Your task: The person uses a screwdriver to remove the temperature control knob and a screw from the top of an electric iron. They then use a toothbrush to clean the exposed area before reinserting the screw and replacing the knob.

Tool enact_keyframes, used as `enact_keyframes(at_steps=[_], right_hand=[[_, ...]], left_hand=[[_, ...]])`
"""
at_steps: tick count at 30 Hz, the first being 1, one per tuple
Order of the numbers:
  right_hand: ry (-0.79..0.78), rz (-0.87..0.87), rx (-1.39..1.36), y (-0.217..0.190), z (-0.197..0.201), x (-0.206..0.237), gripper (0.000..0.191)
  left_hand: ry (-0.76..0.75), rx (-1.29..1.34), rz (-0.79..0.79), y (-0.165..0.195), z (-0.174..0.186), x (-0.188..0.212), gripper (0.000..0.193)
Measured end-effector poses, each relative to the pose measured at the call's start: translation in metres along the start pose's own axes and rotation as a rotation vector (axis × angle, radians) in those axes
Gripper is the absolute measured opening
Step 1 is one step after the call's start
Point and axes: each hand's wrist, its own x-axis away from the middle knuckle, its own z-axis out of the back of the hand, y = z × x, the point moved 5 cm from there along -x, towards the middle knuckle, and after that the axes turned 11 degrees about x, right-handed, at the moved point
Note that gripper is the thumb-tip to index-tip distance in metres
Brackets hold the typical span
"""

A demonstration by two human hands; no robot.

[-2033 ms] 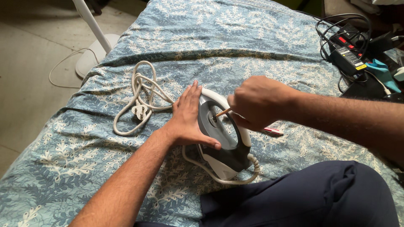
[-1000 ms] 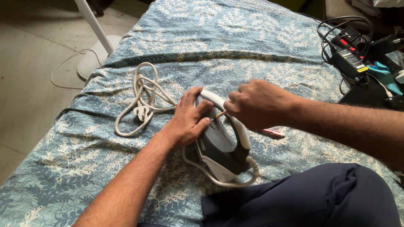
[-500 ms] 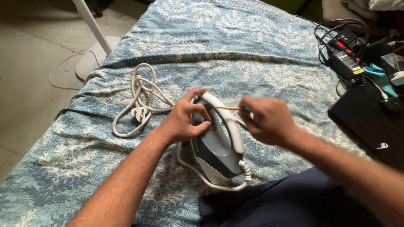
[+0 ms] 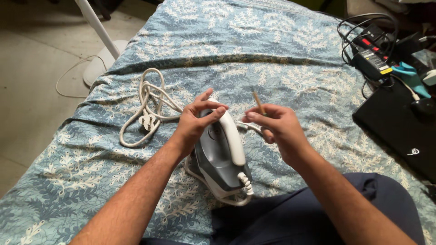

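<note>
1. Head view: grey-white iron [image 4: 222, 159] lies on the floral bedsheet [image 4: 281, 54].
2. Left hand [image 4: 196, 119] grips the iron's front end.
3. Right hand [image 4: 277, 129], just right of the iron, pinches a thin stick [image 4: 259, 103].
4. Coiled cord [image 4: 147, 109] lies left of the iron.

Glossy grey-and-white plastic clothes iron [image 4: 221, 156], smooth white rubbery cord [image 4: 147, 106], thin matt wooden stick [image 4: 259, 103], soft blue leaf-patterned cloth bedsheet [image 4: 290, 50]

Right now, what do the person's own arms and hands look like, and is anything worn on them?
Both forearms are bare to the frame edge, with no sleeves in view. The left hand and the right hand wear no gloves, and no rings, watch or wristband show. The forearms carry visible hair. Dark navy trousers cover the lap below.
</note>
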Motion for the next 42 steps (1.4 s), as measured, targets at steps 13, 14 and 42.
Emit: enact_keyframes(at_steps=[13, 14, 42], right_hand=[[-0.172, 0.026, -0.178, 0.009, -0.043, -0.026, 0.025], [-0.144, 0.022, -0.166, 0.014, -0.039, -0.029, 0.024], [0.057, 0.034, 0.659, 0.035, -0.038, -0.049, 0.05]], left_hand=[[-0.099, 0.081, 0.08, 0.003, -0.006, -0.008, 0.035], [-0.101, 0.067, 0.107, 0.002, -0.006, -0.008, 0.039], [0.152, -0.629, -0.188, -0.009, 0.029, -0.004, 0.07]])
